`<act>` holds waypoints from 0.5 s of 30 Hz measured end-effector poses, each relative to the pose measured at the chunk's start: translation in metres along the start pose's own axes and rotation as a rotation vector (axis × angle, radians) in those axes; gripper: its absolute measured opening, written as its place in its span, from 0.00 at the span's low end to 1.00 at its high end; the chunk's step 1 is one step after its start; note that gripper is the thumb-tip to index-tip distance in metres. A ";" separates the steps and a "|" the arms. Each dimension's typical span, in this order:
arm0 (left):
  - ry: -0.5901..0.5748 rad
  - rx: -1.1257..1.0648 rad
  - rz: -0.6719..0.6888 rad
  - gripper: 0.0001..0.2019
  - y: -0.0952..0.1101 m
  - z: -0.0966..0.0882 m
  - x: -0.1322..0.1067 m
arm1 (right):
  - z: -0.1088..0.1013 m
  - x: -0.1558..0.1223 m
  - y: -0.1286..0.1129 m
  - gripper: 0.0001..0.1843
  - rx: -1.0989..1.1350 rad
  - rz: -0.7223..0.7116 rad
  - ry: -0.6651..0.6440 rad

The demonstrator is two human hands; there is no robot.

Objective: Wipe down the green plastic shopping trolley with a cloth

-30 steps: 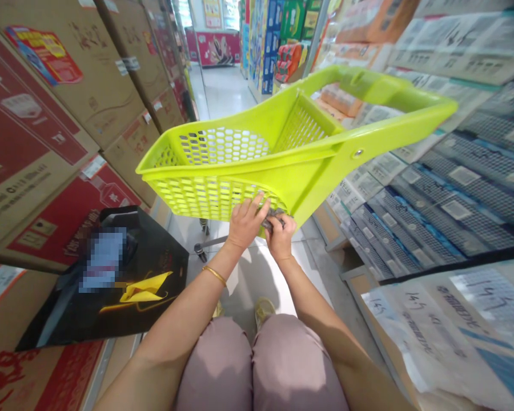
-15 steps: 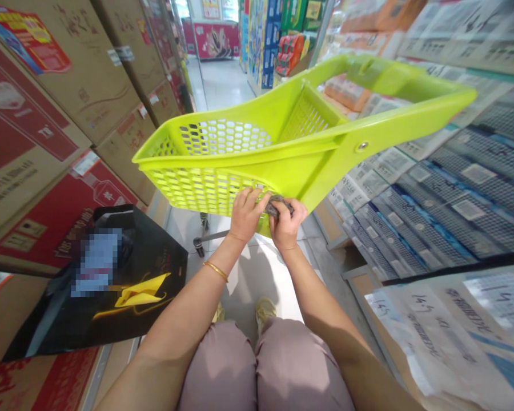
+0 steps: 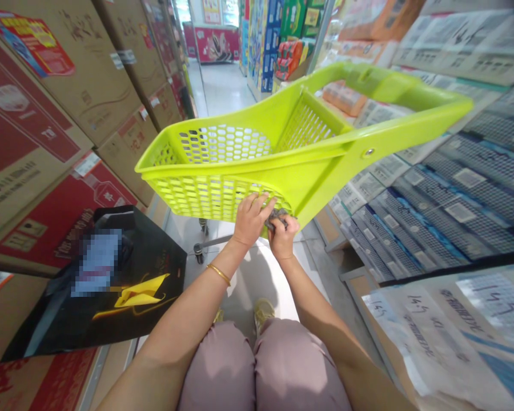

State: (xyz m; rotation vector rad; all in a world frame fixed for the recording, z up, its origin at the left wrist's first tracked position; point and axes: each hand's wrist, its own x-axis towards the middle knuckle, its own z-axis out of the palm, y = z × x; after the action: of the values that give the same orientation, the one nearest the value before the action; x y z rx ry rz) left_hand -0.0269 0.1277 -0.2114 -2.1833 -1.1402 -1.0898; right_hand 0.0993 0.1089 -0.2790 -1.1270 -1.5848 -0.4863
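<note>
A lime-green plastic shopping cart [image 3: 325, 162] stands crosswise before me, its handle to the right and its mesh basket to the left. My right hand [image 3: 284, 235] is closed round a crumpled grey cloth [image 3: 277, 214], pressed to the lower side wall near the rear end of the mesh. Just left of it, my left hand [image 3: 249, 219] lies on the mesh with fingers stretched out, its fingertips near the cloth. Whether any left fingertip touches the cloth I cannot tell.
Stacked cartons [image 3: 64, 68] line the left side, with a black bag [image 3: 154, 297] leaning there. Packs of paper goods [image 3: 437, 194] fill the shelves on the right. A cart wheel [image 3: 199, 251] shows under the basket. The tiled floor [image 3: 225, 85] runs down the aisle.
Both hands have slid slightly down along the cart's side, the right one also a little left with the cloth. The cart sits slightly lower in view.
</note>
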 end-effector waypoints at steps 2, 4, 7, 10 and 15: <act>0.002 0.001 -0.006 0.15 0.001 -0.001 0.000 | 0.001 -0.017 0.001 0.06 -0.013 0.005 -0.084; -0.002 0.001 -0.014 0.16 0.001 -0.001 0.000 | 0.002 -0.027 0.001 0.07 -0.021 0.015 -0.120; -0.014 -0.022 -0.030 0.16 0.002 0.000 0.000 | 0.002 -0.028 0.000 0.07 -0.030 0.024 -0.095; -0.033 -0.059 -0.058 0.16 0.003 0.001 0.000 | 0.000 -0.018 -0.002 0.07 -0.032 0.017 -0.037; -0.002 -0.100 -0.069 0.15 0.003 0.003 -0.001 | -0.011 0.012 -0.006 0.10 -0.023 0.036 0.071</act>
State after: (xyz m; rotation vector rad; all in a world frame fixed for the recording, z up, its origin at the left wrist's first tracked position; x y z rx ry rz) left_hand -0.0236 0.1273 -0.2143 -2.2358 -1.1941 -1.1978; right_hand 0.1005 0.1029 -0.2629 -1.1417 -1.4988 -0.5167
